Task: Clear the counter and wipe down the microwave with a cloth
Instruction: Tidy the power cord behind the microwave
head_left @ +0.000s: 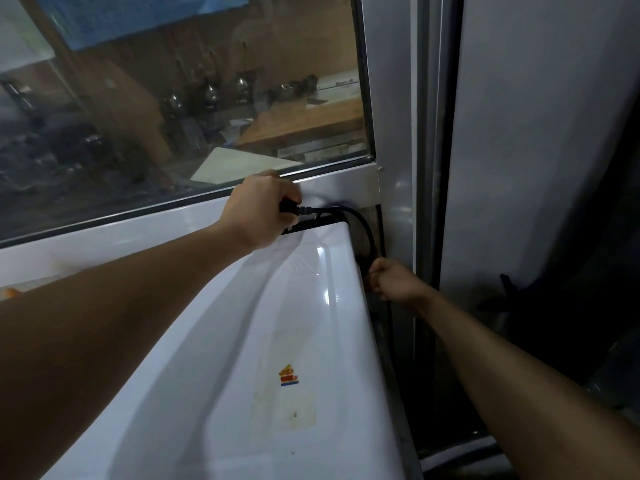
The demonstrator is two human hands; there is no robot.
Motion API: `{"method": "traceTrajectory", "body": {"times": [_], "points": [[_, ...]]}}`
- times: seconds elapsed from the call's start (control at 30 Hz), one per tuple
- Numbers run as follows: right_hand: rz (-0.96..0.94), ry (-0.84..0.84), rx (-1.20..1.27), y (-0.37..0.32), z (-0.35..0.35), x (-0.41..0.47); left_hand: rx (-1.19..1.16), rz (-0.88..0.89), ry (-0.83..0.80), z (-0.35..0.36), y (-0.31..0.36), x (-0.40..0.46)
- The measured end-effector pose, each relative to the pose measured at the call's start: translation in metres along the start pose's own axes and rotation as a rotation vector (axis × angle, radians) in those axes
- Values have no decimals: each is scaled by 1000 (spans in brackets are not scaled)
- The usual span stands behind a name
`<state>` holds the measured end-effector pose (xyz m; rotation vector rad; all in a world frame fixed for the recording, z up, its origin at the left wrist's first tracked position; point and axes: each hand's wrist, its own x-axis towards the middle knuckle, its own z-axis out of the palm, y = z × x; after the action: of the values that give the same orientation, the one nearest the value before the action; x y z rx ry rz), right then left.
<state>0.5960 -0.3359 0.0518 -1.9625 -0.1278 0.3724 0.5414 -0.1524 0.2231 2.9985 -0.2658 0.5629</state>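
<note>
Left hand [258, 211] grips plug [289, 207]; window [173, 98] behind

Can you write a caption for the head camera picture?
Left hand grips black plug behind white microwave; right hand holds its cord.

Dim overall, with a cool, bluish cast. Bright glare streaks on the glossy white microwave top [277, 306], strongest near its right edge. Murky reflections across the window glass [173, 98], soft and hard to read. Deep shadow down the gap at the right, nearly black toward the lower corner. Slight motion blur on the left forearm [104, 323]. Wide-angle bending of the window frame [391, 98] and wall lines toward the edges.
</note>
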Motion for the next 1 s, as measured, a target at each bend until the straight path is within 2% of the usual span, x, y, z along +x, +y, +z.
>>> {"method": "traceTrajectory", "body": {"times": [0.23, 0.67, 1.0], "points": [[-13, -77, 22, 0, -6, -5, -23, -25, 1, -4, 0, -3], [5, -78, 69, 3, -2, -9, -87, -63, 7, 1, -4, -8], [10, -96, 73, 7, -1, -11, -79, -68, 81, 10, -9, -12]]}}
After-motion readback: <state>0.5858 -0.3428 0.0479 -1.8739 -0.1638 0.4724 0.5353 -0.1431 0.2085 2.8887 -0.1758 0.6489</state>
